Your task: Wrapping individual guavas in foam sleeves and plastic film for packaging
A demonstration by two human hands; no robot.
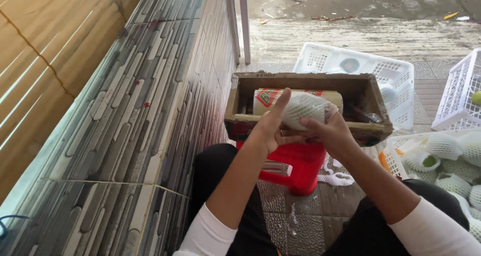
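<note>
White sleeves and dark trousers at the bottom edge; the person sits over a pebbled floor (300, 226). Left hand (270, 128) has its grip closed on the near end of a foam-net-wrapped fruit (303, 108), thumb pointing up along it. Right hand (328, 130) has its grip clenched on the net's right end, where the mesh bunches. The fruit looks rounded and elongated, sheathed in white, soft, diamond-patterned foam netting; the skin under it cannot be made out. It is held in the air just above the front rim of a wooden box (240, 110), which is rough, dark, rectangular and open-topped. Inside the box lies one roll of pale wrapping (330, 96) with a red-and-green print. Under the box sits one red plastic stool (300, 165), glossy. A scrap of white netting (333, 176) lies on the floor beside it. At right, a heap of net-wrapped fruits (443, 145), at least six visible, some showing green. Further back are two white plastic lattice crates (350, 60). The left wall is covered in grey striped tile (140, 115).
</note>
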